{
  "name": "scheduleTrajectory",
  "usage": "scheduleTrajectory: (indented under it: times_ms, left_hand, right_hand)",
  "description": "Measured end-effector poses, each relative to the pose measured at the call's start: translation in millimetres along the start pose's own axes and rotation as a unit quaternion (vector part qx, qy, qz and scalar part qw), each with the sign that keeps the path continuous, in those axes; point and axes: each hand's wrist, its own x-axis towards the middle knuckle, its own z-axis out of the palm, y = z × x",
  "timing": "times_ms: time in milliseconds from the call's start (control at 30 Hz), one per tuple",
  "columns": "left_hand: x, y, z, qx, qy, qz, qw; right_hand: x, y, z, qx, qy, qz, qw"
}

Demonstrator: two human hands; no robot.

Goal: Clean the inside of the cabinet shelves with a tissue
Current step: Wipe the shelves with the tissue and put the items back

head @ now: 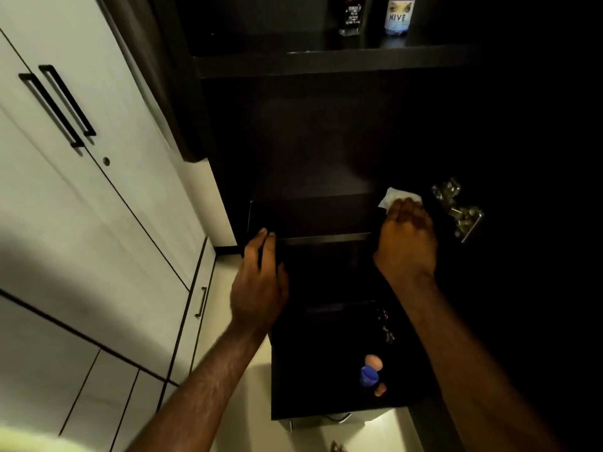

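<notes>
A dark open cabinet fills the middle of the view, with a dark shelf at hand height. My right hand presses a white tissue onto the right end of that shelf, fingers folded over it. My left hand rests on the shelf's front left edge, fingertips curled over the lip. The tissue's lower part is hidden under my fingers.
An upper shelf carries two bottles. A metal door hinge sits just right of the tissue. Below, an open drawer holds a blue cap and pink items. White wardrobe doors with black handles stand at left.
</notes>
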Motion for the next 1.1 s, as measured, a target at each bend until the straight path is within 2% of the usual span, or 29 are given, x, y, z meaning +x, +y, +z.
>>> scheduleTrajectory:
  times_ms: [67,167,233,300,400,467,567,700,767,867,933,1000,1100]
  left_hand:
    - [-0.1,-8.2,-8.6,0.004,-0.008,0.039,0.999]
    - [7.5,-18.9,-25.4,0.001,0.017,0.074,0.997]
    - [13.0,-21.1,-37.0,-0.016,0.089,0.07,0.993]
    - [20.1,-21.5,-49.7,-0.061,0.16,0.053,0.984]
    - [38.2,-25.6,-61.1,-0.145,0.158,0.024,0.976]
    - [49.1,-26.2,-56.6,-0.161,0.115,0.025,0.98]
    - [53.6,-18.2,-44.7,-0.209,0.06,-0.006,0.976]
    - [45.1,-6.7,-38.1,-0.234,0.074,-0.053,0.968]
    - [44.0,-4.7,-37.7,-0.244,0.083,-0.055,0.965]
    - [42.8,-9.1,-32.3,-0.235,0.085,-0.051,0.967]
    - [36.0,-11.2,-24.8,-0.213,0.087,-0.029,0.973]
    - [22.8,-15.2,-15.3,-0.142,0.093,0.014,0.985]
    - [-2.4,-27.4,4.1,-0.027,0.038,0.054,0.997]
  right_hand:
    - [-6.7,-30.5,-11.7,-0.005,0.009,-0.016,1.0]
    - [-22.3,-95.4,-29.3,0.088,0.055,-0.132,0.986]
    - [-33.4,-141.4,-39.5,0.168,0.068,-0.206,0.962]
    - [-42.3,-169.3,-46.5,0.194,0.062,-0.234,0.951]
    - [-50.0,-166.2,-42.4,0.212,0.069,-0.246,0.943]
    - [-48.6,-146.0,-39.9,0.192,0.077,-0.23,0.951]
    - [-29.0,-99.2,-27.5,0.127,0.07,-0.136,0.98]
    - [-4.6,-3.4,-9.8,0.025,0.004,-0.033,0.999]
    - [0.6,19.4,-6.6,-0.009,-0.046,-0.031,0.998]
    - [-2.0,7.4,-6.4,-0.016,-0.053,-0.015,0.998]
    - [-9.4,-11.2,-6.7,0.002,-0.033,-0.021,0.999]
    - [-22.5,-32.1,-8.7,0.05,0.003,-0.064,0.997]
    - [-55.0,-68.2,-12.1,0.152,0.06,-0.126,0.978]
